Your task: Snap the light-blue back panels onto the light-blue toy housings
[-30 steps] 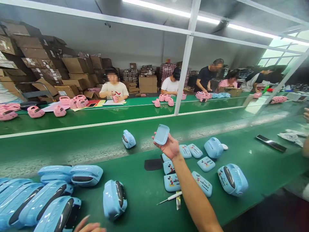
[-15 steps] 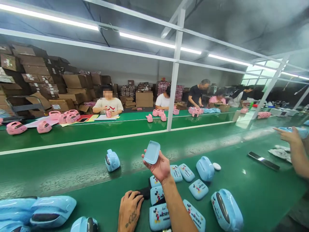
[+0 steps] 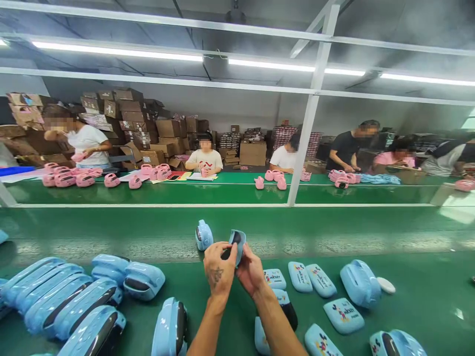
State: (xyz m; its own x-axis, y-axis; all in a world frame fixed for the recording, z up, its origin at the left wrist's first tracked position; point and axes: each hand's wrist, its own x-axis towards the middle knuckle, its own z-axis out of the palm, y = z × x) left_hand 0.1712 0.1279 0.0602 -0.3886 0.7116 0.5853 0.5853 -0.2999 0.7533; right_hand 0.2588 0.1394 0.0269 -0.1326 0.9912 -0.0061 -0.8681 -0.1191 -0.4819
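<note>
Both hands are together at the centre, above the green surface. My right hand [image 3: 251, 271] grips the right side of a small light blue cover [image 3: 240, 241], which is tilted up. Fingers of my left hand [image 3: 219, 267] close round a dark piece [image 3: 225, 254] at the cover's left side; its exact shape is partly hidden. Just behind the hands stands a blue rounded case [image 3: 204, 235]. Printed blue covers [image 3: 343, 315] lie to the right of my right forearm, one with a black piece [image 3: 288, 314] against it.
Many blue cases [image 3: 67, 291] fill the left side. Another blue case [image 3: 359, 283] and a white oval piece [image 3: 386, 285] are at right. A white post [image 3: 307, 118] rises beyond the belt [image 3: 148, 222]. People work across it with pink cases [image 3: 65, 179].
The view has swung left. My left hand has lifted from the table with a dark piece and met the cover. My right hand has turned the cover more upright.
</note>
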